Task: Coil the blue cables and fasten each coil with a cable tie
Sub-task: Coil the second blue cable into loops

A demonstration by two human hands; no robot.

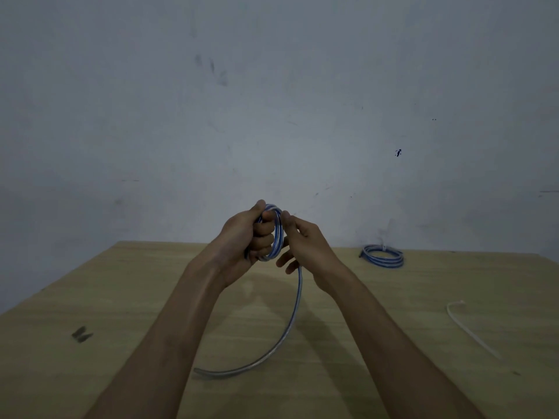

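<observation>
Left hand grips the blue cable coil; right hand pinches its loop.

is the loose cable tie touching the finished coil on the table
Apart. The head view shows bare table between the cable tie and the coil.

Bare wood on the left of the surface leaves room to pass. The cable trails across the middle. On the right lie a cable tie and, near the wall, a tied coil.
</observation>
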